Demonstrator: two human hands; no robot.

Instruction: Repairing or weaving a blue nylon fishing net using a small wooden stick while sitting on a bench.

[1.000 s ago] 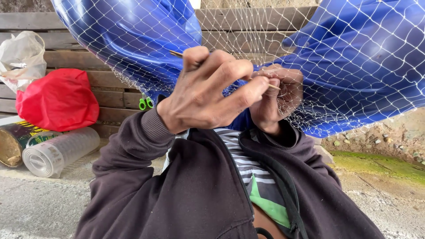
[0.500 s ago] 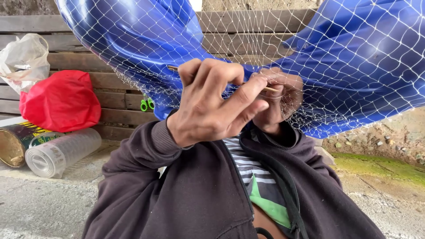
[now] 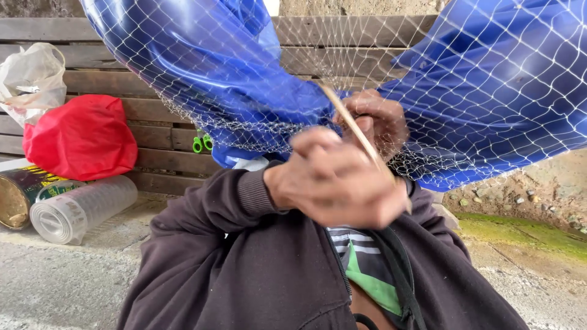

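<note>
Left hand: we are closing our left hand (image 3: 336, 183) into a loose fist in front of our chest, fingers curled together around a thin wooden netting needle (image 3: 354, 127).
Needle: it is slanting up and away from the fist toward the net; its lower end is hidden in our grip.
Right hand: our right hand (image 3: 379, 119) is sitting just behind the left, fingers bunched and pinching a gathered fold of the white net (image 3: 489, 73).
Net: it is hanging across the upper view, draped over blue plastic sheeting (image 3: 208, 67), and is touching both hands where they meet.
Change: half a second ago the left fingers were hooked high against the right hand with little of the needle showing; now we are drawing the fist down and toward us, and the needle is standing clear.
Meaning: we are judging that one pass through the mesh is being pulled tight, the knot not yet set.
Around us: a red bag (image 3: 79, 137), a clear plastic jar (image 3: 79, 211) lying on its side and green-handled scissors (image 3: 202, 143) are resting by the wooden bench (image 3: 153, 116).
</note>
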